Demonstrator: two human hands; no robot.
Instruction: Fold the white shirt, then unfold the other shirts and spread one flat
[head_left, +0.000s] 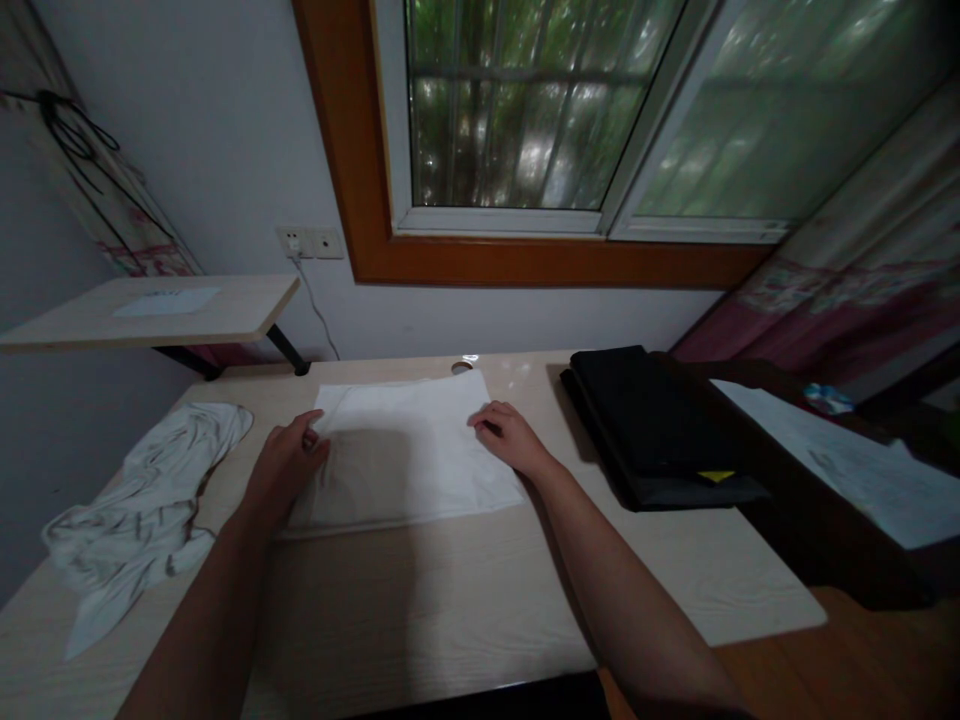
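A white cloth (405,470), folded into a flat rectangle, lies on the light wooden table in front of me. At its left edge, my left hand (291,458) has curled fingers and its thumb against the fabric, gripping that side. My right hand (506,438) pinches the right edge between thumb and fingertips, a little below the far right corner. Shadows of my arms fall across the cloth and the tabletop. Off to the left lies a crumpled white garment (161,490), apart from my left hand.
A black laptop-like stack (660,425) sits on the table's right side. At back left stands a small raised shelf (90,310) with a paper on it. A cable (319,310) runs from the wall socket. Beyond the right edge, a white sheet (847,460) covers a dark surface.
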